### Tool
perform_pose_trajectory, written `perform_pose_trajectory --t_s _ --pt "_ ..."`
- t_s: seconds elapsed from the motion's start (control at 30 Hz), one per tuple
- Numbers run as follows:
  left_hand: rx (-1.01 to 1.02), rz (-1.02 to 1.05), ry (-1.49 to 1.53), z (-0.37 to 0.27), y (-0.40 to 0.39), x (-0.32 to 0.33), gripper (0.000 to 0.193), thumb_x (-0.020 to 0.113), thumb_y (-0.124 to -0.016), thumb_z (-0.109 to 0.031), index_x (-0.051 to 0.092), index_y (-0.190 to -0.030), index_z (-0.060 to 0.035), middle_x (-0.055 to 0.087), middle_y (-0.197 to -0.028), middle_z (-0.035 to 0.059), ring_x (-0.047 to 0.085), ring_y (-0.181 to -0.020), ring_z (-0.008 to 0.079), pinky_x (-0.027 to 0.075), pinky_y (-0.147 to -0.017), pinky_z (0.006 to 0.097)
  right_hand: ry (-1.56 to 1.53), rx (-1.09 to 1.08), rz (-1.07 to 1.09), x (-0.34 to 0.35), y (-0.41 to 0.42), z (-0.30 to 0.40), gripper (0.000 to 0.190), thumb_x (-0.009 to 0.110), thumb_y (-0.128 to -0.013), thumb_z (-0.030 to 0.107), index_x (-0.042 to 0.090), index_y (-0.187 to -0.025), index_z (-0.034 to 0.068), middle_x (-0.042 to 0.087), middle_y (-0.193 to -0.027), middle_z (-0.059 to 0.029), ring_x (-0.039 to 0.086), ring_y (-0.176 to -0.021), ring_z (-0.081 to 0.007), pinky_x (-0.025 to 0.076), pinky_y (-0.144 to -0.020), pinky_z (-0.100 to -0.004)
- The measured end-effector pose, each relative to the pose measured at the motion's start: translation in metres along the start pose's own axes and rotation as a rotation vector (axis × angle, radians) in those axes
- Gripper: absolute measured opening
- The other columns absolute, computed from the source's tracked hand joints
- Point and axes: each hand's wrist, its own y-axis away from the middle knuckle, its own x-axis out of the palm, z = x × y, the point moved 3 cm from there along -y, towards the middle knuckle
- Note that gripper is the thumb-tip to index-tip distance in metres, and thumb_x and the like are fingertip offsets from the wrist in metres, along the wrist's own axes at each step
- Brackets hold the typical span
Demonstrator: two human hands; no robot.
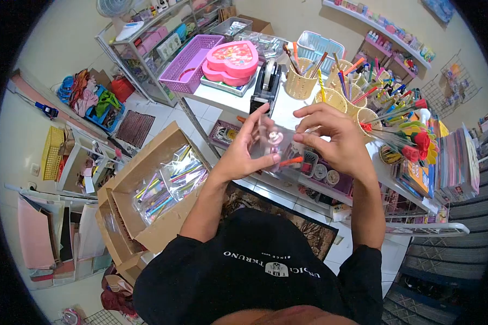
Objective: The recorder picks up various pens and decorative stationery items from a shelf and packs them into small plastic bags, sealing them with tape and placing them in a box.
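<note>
Both hands are raised in front of the chest, over the near edge of a white table (pixel 285 106). Between the thumb and fingers of my left hand (pixel 242 152) is a clear plastic packet (pixel 282 140). A small pale pink and white item (pixel 275 139) shows inside it, too blurred to name. My right hand (pixel 335 136) pinches the packet's right edge between thumb and fingertips. A narrow orange piece (pixel 291 161) shows at the packet's lower part; whether it lies inside or behind the film I cannot tell. Just beyond my left fingertips stands a black tape dispenser (pixel 265 87).
Woven cups (pixel 301 86) of pens crowd the table's right half, near artificial red roses (pixel 422 142) and stacked books (pixel 455 162). Pink heart-shaped boxes (pixel 232 59) and a purple basket (pixel 173 81) stand left. An open cardboard box (pixel 124 203) of bagged pens is beside my left arm.
</note>
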Motion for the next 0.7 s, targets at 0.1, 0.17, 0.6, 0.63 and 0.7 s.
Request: perform_pose_trajectory --t_s 0.1,0.17,0.6,0.63,0.7 --pt "0.031 -0.008 0.022 0.002 -0.001 0.003 0.094 0.079 -0.075 -0.007 0.022 -0.15 -0.0036 0.054 -0.123 0.009 0.051 -0.119 0.0184 0.038 -0.104 0.0329 0.116 -0.049 0.128 -0.005 -0.006 0.008 0.01 0.07 -0.081 0.001 0.065 -0.09 0.0 0.063 -0.111 -0.0119 0.064 -0.091 -0.0155 0.056 -0.076 -0.0279" --pt "-0.042 -0.024 0.041 0.001 -0.002 0.003 0.092 0.08 -0.074 -0.007 0.026 -0.148 -0.0038 0.056 -0.122 0.0094 0.053 -0.116 0.0179 0.039 -0.103 0.0329 0.155 0.004 0.166 -0.006 -0.009 0.007 0.012 0.07 -0.083 0.002 0.064 -0.093 0.0 0.063 -0.111 -0.0109 0.065 -0.093 -0.0167 0.056 -0.076 -0.0282" --pt "-0.133 -0.181 0.052 0.011 0.009 0.004 0.05 0.07 -0.085 -0.005 0.049 -0.13 0.0016 0.069 -0.102 0.012 0.065 -0.094 0.0146 0.052 -0.084 0.0299 -0.413 0.225 0.082 0.019 0.029 -0.059 0.072 0.071 -0.086 0.011 0.031 -0.145 0.007 0.048 -0.133 -0.0148 0.054 -0.116 -0.0202 0.05 -0.091 -0.0341" --pt "-0.15 -0.194 0.061 0.011 0.011 0.003 0.05 0.068 -0.086 -0.005 0.048 -0.131 0.0016 0.069 -0.104 0.012 0.065 -0.094 0.0144 0.051 -0.085 0.0295 -0.454 0.258 0.15 0.029 0.037 -0.069 0.072 0.071 -0.086 0.011 0.031 -0.146 0.006 0.048 -0.134 -0.0145 0.054 -0.116 -0.0202 0.049 -0.092 -0.0335" --pt "-0.15 -0.176 0.072 0.013 0.013 0.004 0.05 0.068 -0.086 -0.004 0.047 -0.131 0.0017 0.068 -0.105 0.0119 0.064 -0.095 0.0143 0.051 -0.085 0.0295 -0.479 0.301 0.163 0.048 0.055 -0.088 0.065 0.068 -0.088 0.01 0.035 -0.144 0.001 0.052 -0.132 -0.0137 0.055 -0.114 -0.0195 0.048 -0.094 -0.0312"
